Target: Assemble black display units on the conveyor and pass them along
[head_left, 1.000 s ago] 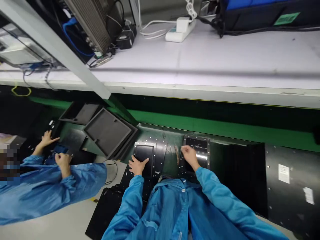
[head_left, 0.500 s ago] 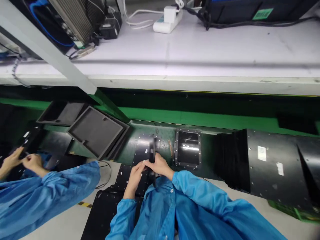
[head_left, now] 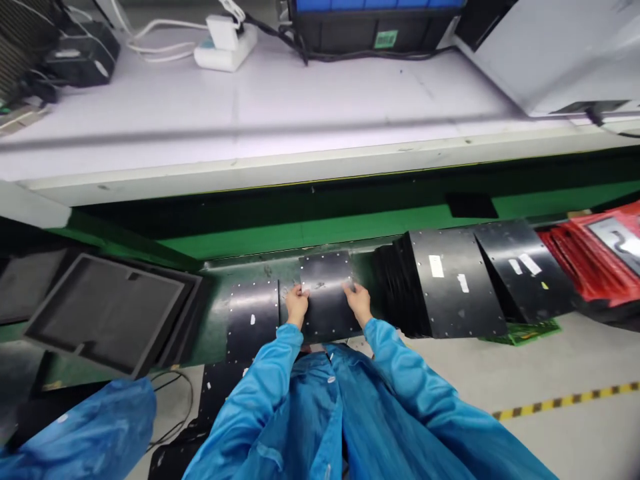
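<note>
A flat black panel with small studs along its edges lies on the green bench in front of me. My left hand grips its left edge, and my right hand is at its right edge, thumb on the border. To the left lies another dark panel with a small white label. On the right stands a row of black panels leaning on one another, some with white stickers.
Grey framed trays are stacked at the left, near a co-worker's blue sleeve. Red packages lie at the far right. A white shelf with a power strip runs above the bench.
The view has shifted right. Both hands, earlier together around a dark piece held on edge, are now apart at the sides of a flat panel, over where the framed opening was.
</note>
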Demonstrator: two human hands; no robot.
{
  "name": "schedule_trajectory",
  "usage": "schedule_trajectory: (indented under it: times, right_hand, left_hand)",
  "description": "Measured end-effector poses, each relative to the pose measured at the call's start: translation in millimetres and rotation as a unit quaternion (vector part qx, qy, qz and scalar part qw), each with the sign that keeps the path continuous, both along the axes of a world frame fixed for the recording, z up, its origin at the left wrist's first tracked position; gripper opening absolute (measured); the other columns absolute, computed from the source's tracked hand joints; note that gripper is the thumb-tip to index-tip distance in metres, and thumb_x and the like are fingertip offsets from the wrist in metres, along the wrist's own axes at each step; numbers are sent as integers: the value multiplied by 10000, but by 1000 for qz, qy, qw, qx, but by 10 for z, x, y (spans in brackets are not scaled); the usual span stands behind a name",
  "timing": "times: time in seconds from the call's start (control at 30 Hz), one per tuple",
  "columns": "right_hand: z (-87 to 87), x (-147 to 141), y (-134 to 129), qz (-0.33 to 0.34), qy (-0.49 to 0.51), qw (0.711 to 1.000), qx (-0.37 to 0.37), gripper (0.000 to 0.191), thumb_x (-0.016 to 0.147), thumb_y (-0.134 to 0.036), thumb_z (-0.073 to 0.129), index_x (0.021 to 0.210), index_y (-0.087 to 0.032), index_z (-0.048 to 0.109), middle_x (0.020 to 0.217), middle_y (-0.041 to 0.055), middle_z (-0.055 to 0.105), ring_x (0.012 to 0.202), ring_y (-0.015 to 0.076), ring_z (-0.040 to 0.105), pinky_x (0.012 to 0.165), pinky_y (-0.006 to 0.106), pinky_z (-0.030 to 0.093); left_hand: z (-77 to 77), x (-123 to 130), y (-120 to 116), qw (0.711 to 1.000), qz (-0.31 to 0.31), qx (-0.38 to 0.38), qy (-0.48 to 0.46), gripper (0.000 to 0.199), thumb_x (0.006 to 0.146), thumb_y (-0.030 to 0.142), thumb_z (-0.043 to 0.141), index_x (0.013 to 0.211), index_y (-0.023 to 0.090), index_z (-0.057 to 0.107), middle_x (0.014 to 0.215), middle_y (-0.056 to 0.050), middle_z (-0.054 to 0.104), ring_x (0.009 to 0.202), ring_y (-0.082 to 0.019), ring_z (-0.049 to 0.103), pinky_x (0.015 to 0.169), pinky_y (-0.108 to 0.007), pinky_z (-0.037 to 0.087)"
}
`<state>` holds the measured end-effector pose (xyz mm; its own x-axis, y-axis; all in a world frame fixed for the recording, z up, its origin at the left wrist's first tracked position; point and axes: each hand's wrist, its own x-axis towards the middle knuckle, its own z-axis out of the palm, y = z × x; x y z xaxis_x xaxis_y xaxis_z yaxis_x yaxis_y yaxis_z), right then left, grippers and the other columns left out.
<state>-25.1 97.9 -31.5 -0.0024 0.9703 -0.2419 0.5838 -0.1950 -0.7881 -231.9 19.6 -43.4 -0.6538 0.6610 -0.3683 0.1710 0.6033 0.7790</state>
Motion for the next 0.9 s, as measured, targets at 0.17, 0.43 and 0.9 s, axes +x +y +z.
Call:
schedule_trajectory:
  times: [0.17, 0.43, 0.9]
  right_hand:
    - [-37, 44, 254, -26, -179, 984, 7, 452, 911, -496, 643, 1135, -138, 804, 1107, 220, 754, 1083, 344, 683, 975, 418, 494]
    - [-98, 153, 170, 22, -193, 979, 69, 495, 927, -367, 592, 1320, -86, 701, 1275, 245, 684, 1195, 342, 616, 1089, 446, 446]
    - [-407, -1855, -1396, 206, -91, 965, -130, 645, 725, -484, 775, 1264, -132, 746, 1129, 194, 755, 961, 327, 735, 785, 406, 568]
  left_hand:
    - [73, 315, 265, 997, -32, -21, 73, 396, 902, 178, 616, 1257, 94, 771, 1226, -198, 737, 1347, -316, 611, 1184, -421, 437]
    - [108, -458, -538, 961, 27, -60, 267, 494, 916, 286, 588, 1378, 152, 697, 1527, -214, 530, 1452, -356, 475, 1218, -520, 377]
    - [-85, -685, -1566, 928, 113, -228, 273, 976, 929, 630, 615, 1644, 20, 353, 1483, -343, 492, 1379, -450, 504, 1149, -543, 397]
